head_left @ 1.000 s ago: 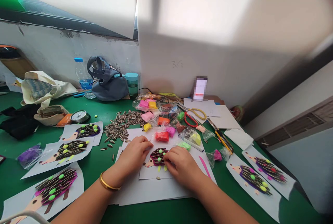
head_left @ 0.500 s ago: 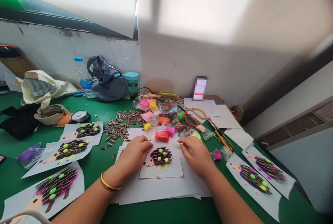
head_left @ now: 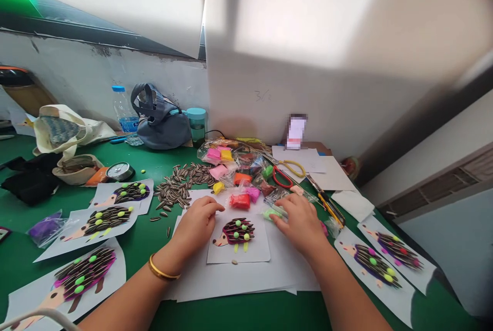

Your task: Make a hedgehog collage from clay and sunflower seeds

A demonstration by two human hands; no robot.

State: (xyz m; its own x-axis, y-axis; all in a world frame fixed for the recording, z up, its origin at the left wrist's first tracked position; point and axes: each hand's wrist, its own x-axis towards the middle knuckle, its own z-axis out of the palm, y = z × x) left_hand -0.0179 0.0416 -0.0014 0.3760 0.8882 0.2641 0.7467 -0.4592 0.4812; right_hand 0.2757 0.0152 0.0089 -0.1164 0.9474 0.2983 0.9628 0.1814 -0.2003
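green table (head_left: 239, 315) against a white wall (head_left: 327, 90).

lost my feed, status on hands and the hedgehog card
Left hand flat on hedgehog card. Right hand at green clay bag. Nothing blocking.

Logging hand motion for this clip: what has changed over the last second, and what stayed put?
The right hand left the hedgehog picture and moved right and away, to the bag of light green clay, which its fingers now touch; whether they grip it is unclear. The left hand stayed on the sheet's upper left edge. The sunflower seeds and finished pictures have not moved.
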